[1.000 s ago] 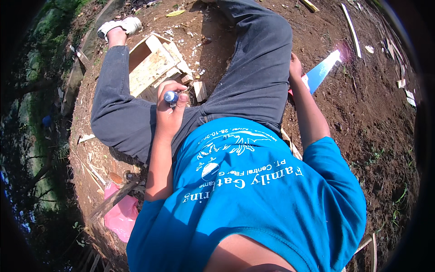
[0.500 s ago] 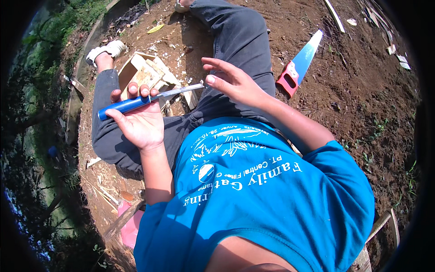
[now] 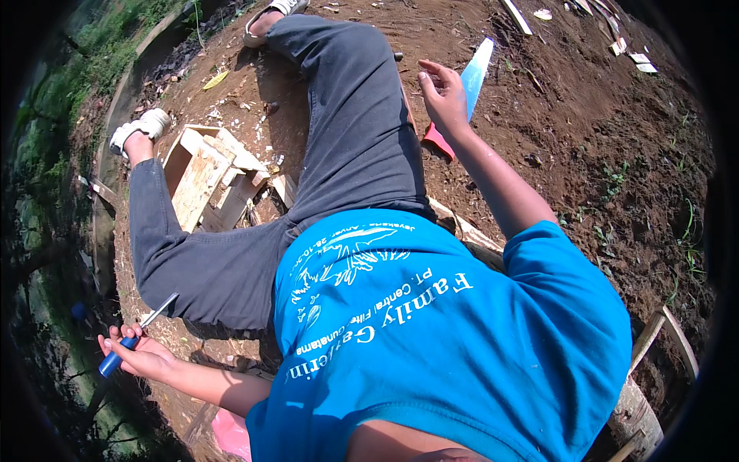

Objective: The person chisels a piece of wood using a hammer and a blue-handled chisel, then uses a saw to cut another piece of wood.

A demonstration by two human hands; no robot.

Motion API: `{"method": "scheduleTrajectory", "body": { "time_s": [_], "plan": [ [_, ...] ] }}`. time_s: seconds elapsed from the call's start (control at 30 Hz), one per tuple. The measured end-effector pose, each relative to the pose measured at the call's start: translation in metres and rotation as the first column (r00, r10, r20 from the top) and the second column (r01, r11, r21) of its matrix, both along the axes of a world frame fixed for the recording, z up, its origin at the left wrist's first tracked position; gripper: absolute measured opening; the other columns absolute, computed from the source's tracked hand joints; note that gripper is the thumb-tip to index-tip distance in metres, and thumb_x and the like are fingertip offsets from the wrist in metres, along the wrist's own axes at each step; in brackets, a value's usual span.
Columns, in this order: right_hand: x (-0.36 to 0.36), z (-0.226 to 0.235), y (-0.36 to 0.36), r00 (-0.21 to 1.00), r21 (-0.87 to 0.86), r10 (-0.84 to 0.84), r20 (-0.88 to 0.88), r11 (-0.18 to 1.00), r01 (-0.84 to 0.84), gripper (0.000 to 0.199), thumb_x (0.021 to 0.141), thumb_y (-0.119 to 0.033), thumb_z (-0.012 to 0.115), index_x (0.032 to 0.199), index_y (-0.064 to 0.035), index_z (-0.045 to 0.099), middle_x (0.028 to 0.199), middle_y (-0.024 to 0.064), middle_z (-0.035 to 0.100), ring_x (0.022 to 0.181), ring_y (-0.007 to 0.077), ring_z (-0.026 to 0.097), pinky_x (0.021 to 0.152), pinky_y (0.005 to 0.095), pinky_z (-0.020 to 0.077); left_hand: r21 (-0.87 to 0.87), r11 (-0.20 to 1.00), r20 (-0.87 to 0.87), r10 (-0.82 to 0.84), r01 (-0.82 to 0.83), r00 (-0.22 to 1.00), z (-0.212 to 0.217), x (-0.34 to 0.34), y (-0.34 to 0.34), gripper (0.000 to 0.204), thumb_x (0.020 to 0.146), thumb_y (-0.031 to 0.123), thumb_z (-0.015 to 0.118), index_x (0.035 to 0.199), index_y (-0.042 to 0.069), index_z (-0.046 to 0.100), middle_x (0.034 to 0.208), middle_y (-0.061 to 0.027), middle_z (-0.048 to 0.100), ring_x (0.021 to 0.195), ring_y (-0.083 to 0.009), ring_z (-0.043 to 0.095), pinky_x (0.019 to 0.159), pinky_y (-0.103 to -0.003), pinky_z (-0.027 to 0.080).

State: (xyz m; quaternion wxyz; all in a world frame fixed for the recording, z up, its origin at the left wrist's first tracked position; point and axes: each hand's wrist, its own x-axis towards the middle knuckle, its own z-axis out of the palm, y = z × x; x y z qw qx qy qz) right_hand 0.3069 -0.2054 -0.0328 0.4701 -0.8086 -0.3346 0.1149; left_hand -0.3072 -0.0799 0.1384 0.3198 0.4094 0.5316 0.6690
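Observation:
My left hand (image 3: 150, 359) is out to the left beside my bent knee, its fingers closed around the blue handle of a chisel (image 3: 118, 357). The metal shaft points up and to the right, past my trouser leg. On the other side, my right hand (image 3: 446, 100) reaches out over the ground with its fingers loosely bent and apart, holding nothing I can see. It is right beside a hand saw (image 3: 476, 68) with a bright blade and red handle. My hand and wrist hide part of the saw.
A wooden box (image 3: 202, 185) of boards stands between my legs, with wood chips around it. Loose wood strips (image 3: 517, 17) lie at the far right. A log (image 3: 635, 420) is at the lower right, and a pink item (image 3: 231, 433) at the lower left. Green plants border the left.
My left hand has carried the chisel from in front of me out to the left and nearer my body. The right hand has left the chisel tip and moved right and away, to the saw.

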Motion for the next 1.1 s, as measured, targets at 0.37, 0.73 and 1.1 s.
{"method": "scheduleTrajectory", "body": {
  "time_s": [0.37, 0.73, 1.1],
  "plan": [
    [0.006, -0.098, -0.081, 0.988, -0.622, 0.132, 0.078, 0.781, -0.055, 0.041, 0.082, -0.034, 0.081, 0.105, -0.0052, 0.065, 0.102, 0.0182, 0.071, 0.100, 0.0350, 0.069, 0.090, 0.0456, 0.0535, -0.299, 0.735, -0.464, 0.445, -0.609, 0.766, -0.104, -0.196, -0.057, 0.044, 0.101, 0.017, 0.059, 0.136, 0.001, 0.037, 0.103, -0.0136, 0.055, 0.074, -0.0166, 0.057, 0.061, -0.031, 0.049],
    [0.025, -0.065, -0.081, 0.996, -0.773, -0.038, -0.081, 0.633, -0.039, 0.065, 0.072, -0.036, 0.087, 0.118, 0.0033, 0.064, 0.100, 0.0144, 0.073, 0.085, 0.0228, 0.073, 0.076, 0.0347, 0.0578, -0.746, 0.539, -0.663, -0.540, -0.392, 0.519, -0.364, -0.156, -0.130, 0.090, 0.092, 0.037, 0.066, 0.156, -0.002, 0.017, 0.137, -0.0327, 0.058, 0.126, -0.0459, 0.060, 0.104, -0.054, 0.049],
    [0.028, -0.079, -0.134, 0.998, -0.823, 0.052, 0.040, 0.568, 0.004, 0.046, 0.084, -0.040, 0.080, 0.108, -0.0017, 0.079, 0.086, 0.0131, 0.078, 0.077, 0.0210, 0.074, 0.076, 0.0358, 0.0565, -0.798, 0.051, -0.489, -0.638, -0.601, 0.595, -0.286, -0.128, -0.139, 0.080, 0.091, 0.046, 0.067, 0.147, -0.006, 0.042, 0.144, -0.0307, 0.053, 0.134, -0.0445, 0.054, 0.106, -0.053, 0.047]
  ]
}}
